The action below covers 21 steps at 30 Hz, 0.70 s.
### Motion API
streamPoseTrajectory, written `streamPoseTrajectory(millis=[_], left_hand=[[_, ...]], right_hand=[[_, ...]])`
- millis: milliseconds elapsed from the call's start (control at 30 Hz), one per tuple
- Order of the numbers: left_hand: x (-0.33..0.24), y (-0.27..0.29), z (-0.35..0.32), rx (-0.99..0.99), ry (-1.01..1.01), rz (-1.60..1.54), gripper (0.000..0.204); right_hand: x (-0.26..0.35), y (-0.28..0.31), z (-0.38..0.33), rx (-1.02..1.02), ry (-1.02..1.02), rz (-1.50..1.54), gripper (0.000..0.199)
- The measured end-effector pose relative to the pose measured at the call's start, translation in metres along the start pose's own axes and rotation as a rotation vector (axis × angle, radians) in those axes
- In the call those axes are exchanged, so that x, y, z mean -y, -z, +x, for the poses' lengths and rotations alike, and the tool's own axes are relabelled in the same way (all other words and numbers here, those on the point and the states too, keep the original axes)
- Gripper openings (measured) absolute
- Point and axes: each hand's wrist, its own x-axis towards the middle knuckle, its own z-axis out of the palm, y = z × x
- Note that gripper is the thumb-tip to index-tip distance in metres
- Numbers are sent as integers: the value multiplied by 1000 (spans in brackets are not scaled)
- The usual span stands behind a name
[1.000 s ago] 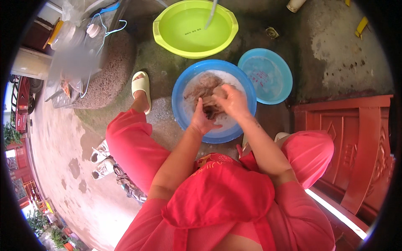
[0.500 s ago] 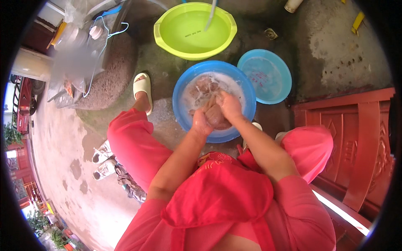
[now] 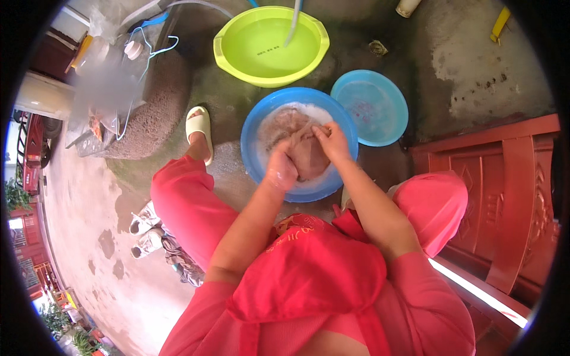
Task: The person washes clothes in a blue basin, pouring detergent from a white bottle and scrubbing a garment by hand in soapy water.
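Between my knees stands a round blue basin [image 3: 253,160] of sudsy water. A wet brownish cloth [image 3: 308,155] is spread between my two hands over it, and more of the fabric lies in the foam behind. At the cloth's left side my left hand [image 3: 281,165] grips it, with the fingers partly hidden by the folds. My right hand [image 3: 332,142] pinches the upper right edge between thumb and fingers.
A yellow-green tub [image 3: 273,77] with water and a hose [image 3: 293,24] stands beyond the basin. To the right are a light-blue basin [image 3: 389,113] and a red wooden door [image 3: 475,190]. Shoes [image 3: 145,240] lie at left, near a stone slab [image 3: 160,101] with a hanger [image 3: 155,50].
My hands were close together on the bunched cloth. Now my right hand has lifted and shifted to its upper edge, and the cloth is spread wider between them.
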Motion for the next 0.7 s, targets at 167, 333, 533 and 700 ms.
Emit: streamPoseTrajectory(millis=[167,333,533,700], left_hand=[[-16,27,8,-245,-185,448,49],[-11,52,22,-49,-407,1244,63],[-27,-32,-24,-61,-355,709,56],[-23,-33,-30,148,-373,302,31]], right_hand=[[39,47,25,67,-354,811,21],[101,61,-5,389,-123,1009,19],[141,65,-23,667,-101,986,27],[33,35,14,674,-18,194,44]])
